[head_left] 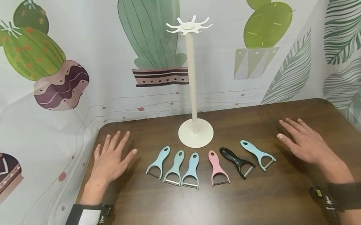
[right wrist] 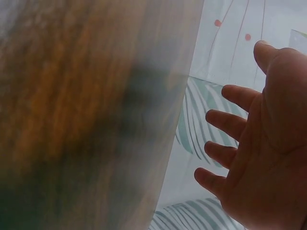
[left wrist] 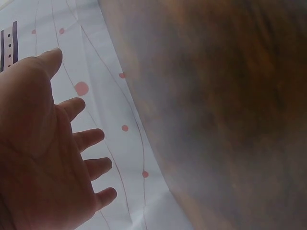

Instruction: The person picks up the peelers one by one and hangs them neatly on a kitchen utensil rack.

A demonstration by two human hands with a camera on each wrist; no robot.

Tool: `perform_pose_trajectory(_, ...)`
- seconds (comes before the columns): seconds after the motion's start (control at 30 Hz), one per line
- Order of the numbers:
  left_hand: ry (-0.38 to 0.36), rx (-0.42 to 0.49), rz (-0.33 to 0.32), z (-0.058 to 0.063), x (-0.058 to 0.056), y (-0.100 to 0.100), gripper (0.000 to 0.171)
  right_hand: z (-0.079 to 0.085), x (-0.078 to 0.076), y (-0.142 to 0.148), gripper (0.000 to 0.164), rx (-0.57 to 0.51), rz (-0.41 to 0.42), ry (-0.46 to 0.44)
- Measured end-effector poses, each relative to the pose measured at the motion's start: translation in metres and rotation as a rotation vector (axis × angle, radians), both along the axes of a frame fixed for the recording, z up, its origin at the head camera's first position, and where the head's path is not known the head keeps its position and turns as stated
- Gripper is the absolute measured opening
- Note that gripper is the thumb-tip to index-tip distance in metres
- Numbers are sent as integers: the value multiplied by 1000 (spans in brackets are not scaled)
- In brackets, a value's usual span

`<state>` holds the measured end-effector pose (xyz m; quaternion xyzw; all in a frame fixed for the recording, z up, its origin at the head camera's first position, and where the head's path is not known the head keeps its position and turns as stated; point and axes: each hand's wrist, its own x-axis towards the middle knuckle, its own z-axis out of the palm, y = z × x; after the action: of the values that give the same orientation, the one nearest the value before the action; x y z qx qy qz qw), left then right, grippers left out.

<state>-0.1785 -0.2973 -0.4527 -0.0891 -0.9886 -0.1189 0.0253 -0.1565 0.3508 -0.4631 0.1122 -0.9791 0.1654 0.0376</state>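
My left hand (head_left: 110, 164), fingers spread and holding nothing, is over the table's left side. On the opposite side my right hand (head_left: 306, 145) is likewise spread and holds nothing. Between them several Y-shaped peelers lie in an arc, handles pointing away. Nearest the left hand is a light blue peeler (head_left: 162, 158), then a green peeler (head_left: 178, 162) and a blue peeler (head_left: 192, 166). A pink peeler (head_left: 215, 162) lies near the middle, with a black peeler (head_left: 232, 155) beside it. Closest to the right hand is another light blue peeler (head_left: 253, 149). Both wrist views show extended fingers.
Behind the peelers a white stand (head_left: 191, 78) rises from a round base (head_left: 186, 135), with a ring of hooks (head_left: 188, 26) on top. The brown table (head_left: 191, 214) has rounded back corners. A cactus-print cloth (head_left: 101, 54) hangs behind it.
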Motion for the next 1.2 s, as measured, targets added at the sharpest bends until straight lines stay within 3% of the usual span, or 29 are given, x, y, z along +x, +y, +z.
perform_pose_trajectory(0.33,86,10,-25,-6,0,0,73,-2,1,-1,62,1,30,44)
perform_pose_trajectory(0.7,115,26,-41,-5,5,5,69,-5,3,-1,57,-34,51,98)
perform_pose_trajectory(1.2,86,38,-69,-3,8,15,71,-3,4,-4,58,-41,39,89)
